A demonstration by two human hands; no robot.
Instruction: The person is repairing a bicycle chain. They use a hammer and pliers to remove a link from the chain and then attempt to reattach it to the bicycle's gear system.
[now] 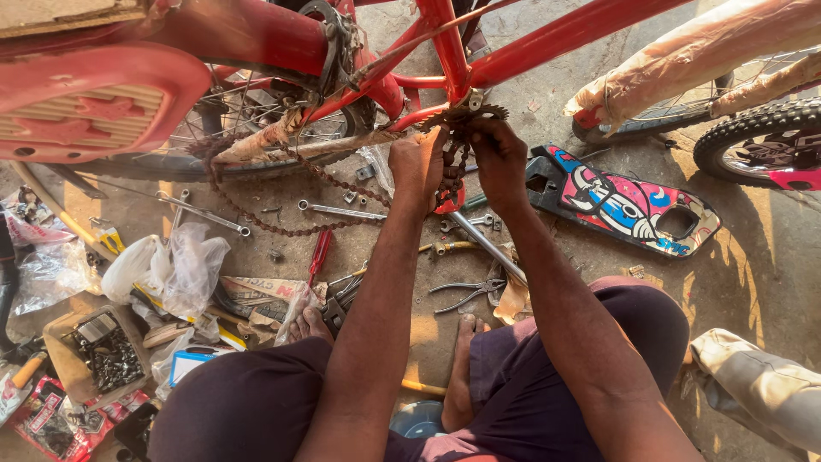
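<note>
We see the red bicycle frame (547, 38) spanning the top edge, its chainring (466, 114) just below the tubes. Our left hand (416, 167) and right hand (500, 158) both close on the chain (451, 171) hanging there, tools crowding the floor (753, 265) beneath.

Warm low sunlight from right, long shadows, sharp focus, edges curved

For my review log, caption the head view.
Both hands, left and right, grip the chain below a red bicycle's chainring, tools scattered around.
</note>
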